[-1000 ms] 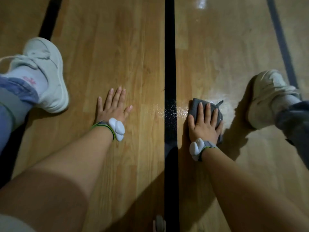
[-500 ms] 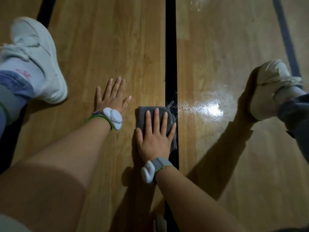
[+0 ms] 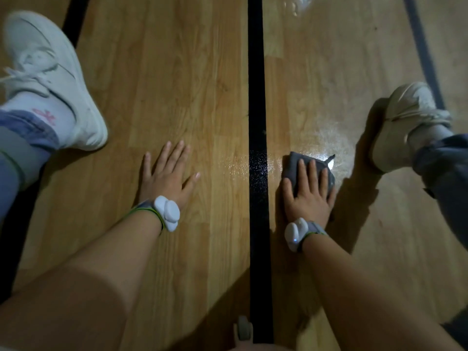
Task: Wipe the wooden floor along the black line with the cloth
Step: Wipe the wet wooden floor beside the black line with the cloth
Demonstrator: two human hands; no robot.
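My right hand (image 3: 307, 198) presses the cloth (image 3: 292, 167) flat, fingers straight, just right of the black line (image 3: 255, 97). My left hand (image 3: 166, 176) lies spread, left of it. If I drift rightward, I may leave the line itself unwiped.

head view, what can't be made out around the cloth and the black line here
Head view: the cloth lies mostly under the right hand; its full shape and the floor beneath are hidden.
Head view: a small grey object by the black line is cut off by the bottom edge and in shadow; unidentifiable.
Head view: the right shoe is blurred; its details are lost.
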